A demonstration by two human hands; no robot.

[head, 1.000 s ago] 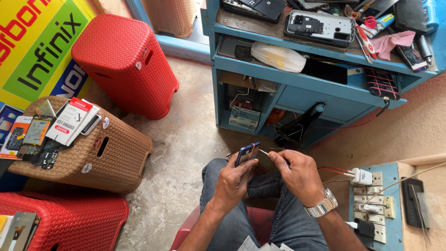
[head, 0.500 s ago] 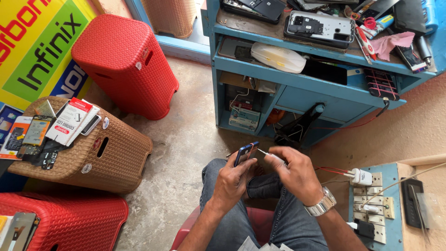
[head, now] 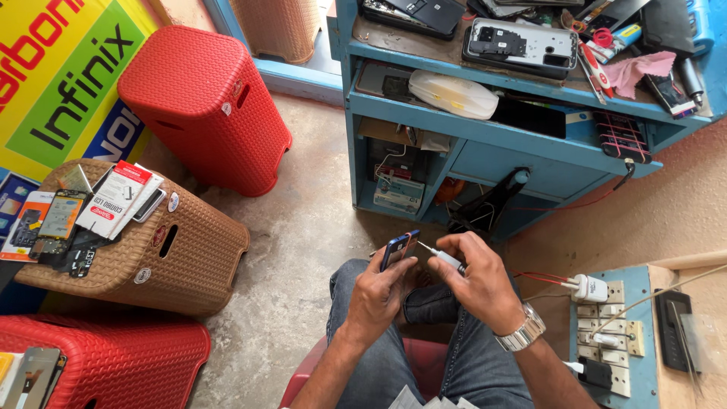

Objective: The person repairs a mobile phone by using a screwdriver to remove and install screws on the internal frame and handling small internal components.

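Head view: left hand (head: pixel 376 291) grips phone (head: pixel 397 248), right hand (head: pixel 475 282) pinches screwdriver (head: pixel 441 256)

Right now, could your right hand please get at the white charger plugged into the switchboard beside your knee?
Probably yes, but not freely: the right hand holds a small screwdriver against the phone. The white charger sits close by with nothing between them.

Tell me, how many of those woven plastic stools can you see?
4: a red stool standing by the poster, a brown stool loaded with phone parts, another red stool at the bottom left, and a tan stool at the top edge. More may be hidden out of frame.
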